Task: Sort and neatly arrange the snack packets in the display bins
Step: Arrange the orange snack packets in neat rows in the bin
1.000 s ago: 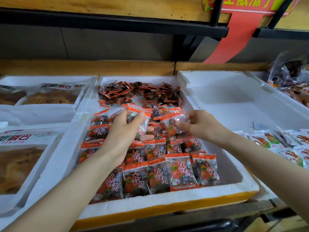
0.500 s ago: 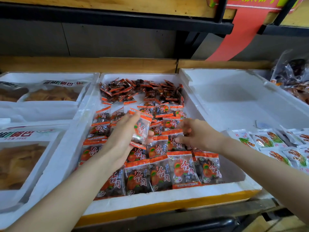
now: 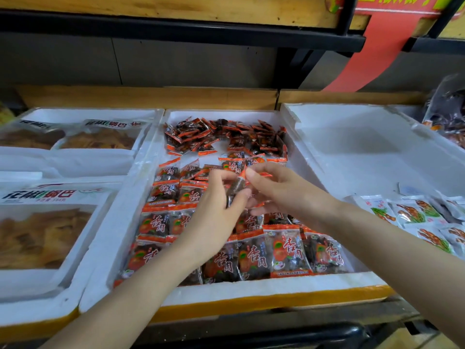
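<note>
A white foam bin point(image 3: 251, 292) in the middle holds several orange-edged snack packets: neat rows point(image 3: 276, 250) lie at the front and a loose heap point(image 3: 221, 137) at the back. Over the bin's middle, both hands meet on one orange-edged packet point(image 3: 237, 187) turned edge-on. My left hand point(image 3: 216, 217) grips its lower part between thumb and fingers. My right hand point(image 3: 279, 190) pinches its orange top edge. The packets beneath the hands are partly hidden.
Foam bins at the left hold large bags of crispy snacks point(image 3: 47, 233). The right bin point(image 3: 352, 137) has a bare white floor at the back and green-printed packets point(image 3: 412, 212) at its front right. A wooden shelf point(image 3: 176, 8) overhangs the back.
My right hand set its earlier packet down in the rows and came left to my left hand. Both now hold the one packet, turned edge-on.
</note>
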Demonstrator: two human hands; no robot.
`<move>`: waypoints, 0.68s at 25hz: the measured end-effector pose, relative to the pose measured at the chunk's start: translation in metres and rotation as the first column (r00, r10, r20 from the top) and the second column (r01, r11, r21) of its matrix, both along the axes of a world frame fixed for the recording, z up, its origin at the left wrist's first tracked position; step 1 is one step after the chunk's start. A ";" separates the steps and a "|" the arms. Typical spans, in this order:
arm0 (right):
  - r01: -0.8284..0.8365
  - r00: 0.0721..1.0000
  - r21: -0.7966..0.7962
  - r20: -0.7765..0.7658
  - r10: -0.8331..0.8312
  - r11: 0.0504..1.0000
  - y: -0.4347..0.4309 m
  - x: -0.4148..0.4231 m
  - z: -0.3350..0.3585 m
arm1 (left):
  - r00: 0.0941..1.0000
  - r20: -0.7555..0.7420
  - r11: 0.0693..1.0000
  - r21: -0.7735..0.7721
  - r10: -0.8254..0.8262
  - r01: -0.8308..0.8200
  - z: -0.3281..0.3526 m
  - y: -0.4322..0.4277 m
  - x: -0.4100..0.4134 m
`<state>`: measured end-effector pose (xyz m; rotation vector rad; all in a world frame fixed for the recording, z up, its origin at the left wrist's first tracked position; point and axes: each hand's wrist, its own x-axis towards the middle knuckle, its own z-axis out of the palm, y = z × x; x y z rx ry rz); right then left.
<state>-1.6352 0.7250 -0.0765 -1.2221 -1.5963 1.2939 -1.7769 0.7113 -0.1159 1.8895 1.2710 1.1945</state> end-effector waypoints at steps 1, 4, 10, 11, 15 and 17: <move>0.002 0.998 0.080 0.064 -0.007 0.997 0.000 0.000 -0.001 | 0.998 0.064 1.000 -0.013 0.017 -0.016 0.002 0.002 -0.006; 0.000 0.985 0.272 0.167 -0.048 0.962 0.002 -0.007 0.000 | 0.987 0.160 0.997 0.064 0.022 -0.032 0.005 0.006 -0.024; -0.008 0.999 0.179 -0.032 0.014 0.984 0.006 -0.039 0.003 | 0.973 0.227 0.999 0.018 0.029 -0.034 0.015 -0.002 -0.061; -0.024 0.999 0.189 -0.023 0.029 0.982 0.006 -0.044 0.002 | 0.970 0.238 0.999 0.012 0.037 -0.041 0.016 -0.004 -0.067; -0.152 0.984 0.280 0.129 0.119 0.948 0.001 -0.054 -0.002 | 0.984 0.173 0.999 0.011 0.042 -0.044 0.007 -0.013 -0.082; -0.174 0.966 0.280 0.237 0.108 0.944 0.002 -0.048 -0.007 | 1.000 0.000 1.000 -0.015 0.026 -0.026 -0.001 -0.022 -0.084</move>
